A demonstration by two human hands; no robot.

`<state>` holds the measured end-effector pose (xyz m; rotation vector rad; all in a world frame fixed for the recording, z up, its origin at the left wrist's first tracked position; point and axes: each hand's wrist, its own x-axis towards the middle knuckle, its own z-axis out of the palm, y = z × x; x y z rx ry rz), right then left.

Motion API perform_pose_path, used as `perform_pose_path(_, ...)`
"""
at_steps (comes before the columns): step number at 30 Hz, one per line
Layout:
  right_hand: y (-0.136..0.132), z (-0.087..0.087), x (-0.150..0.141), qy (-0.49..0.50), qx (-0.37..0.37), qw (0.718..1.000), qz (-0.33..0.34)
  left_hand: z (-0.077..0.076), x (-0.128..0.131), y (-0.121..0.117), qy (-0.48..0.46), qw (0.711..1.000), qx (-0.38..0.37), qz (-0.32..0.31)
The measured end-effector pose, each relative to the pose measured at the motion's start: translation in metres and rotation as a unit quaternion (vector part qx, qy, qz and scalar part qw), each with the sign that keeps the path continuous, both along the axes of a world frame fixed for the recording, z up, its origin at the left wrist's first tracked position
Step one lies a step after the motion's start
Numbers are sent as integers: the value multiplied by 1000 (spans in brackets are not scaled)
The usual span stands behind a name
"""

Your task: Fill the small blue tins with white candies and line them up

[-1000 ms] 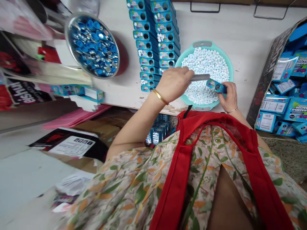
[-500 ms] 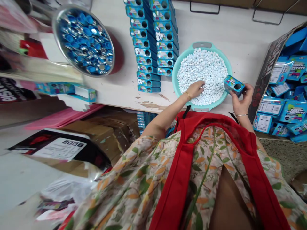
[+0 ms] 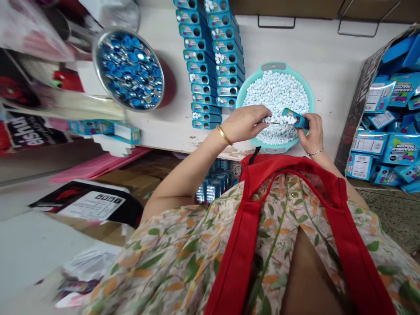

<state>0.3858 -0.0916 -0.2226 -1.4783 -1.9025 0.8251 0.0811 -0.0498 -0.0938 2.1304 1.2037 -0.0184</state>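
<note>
**Your left hand [image 3: 247,121] and right hand [image 3: 312,132], both occupied**

Left: grasping a slim, flat-edged scoop [image 3: 271,123], its handle end hidden in your fingers, its surface mostly covered by small round pellets, white to pale blue [image 3: 275,87]. Gold bangle [image 3: 224,135] at the wrist.

Right: grasping a small blue printed box [image 3: 300,121] between thumb and fingers, tilted, its top end towards the scoop. The scoop's far pellets lie at that end; you cannot tell here how many are inside. Thin silver-coloured bracelet [image 3: 315,153] at the wrist.

Beneath both: one round turquoise plastic basin [image 3: 312,98], two-handled, heaped with pellets. The box is above its right side.

Left of the basin: two rows of upright blue boxes with dark round holes on top [image 3: 202,89], loose pellets lying on several.

Further left: one round metal pot [image 3: 162,97], holding blue and silver caps [image 3: 131,70].

At your right: one cardboard carton [image 3: 351,116], piled with blue printed packs [image 3: 400,148].

Support: one white tabletop [image 3: 331,57], worn along your edge.
</note>
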Motion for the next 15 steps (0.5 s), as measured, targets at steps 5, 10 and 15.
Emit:
perform_pose_path(5,0,-1,-12,12,-14,999,29,39,23,9,103,994,25,-34)
perform_pose_path(10,-3,-2,-14,8,-14,1000,18,69,39,13,175,980,39,-84)
perform_pose_path(15,-5,-7,-13,18,-22,999,21,73,47,11,132,989,31,-67)
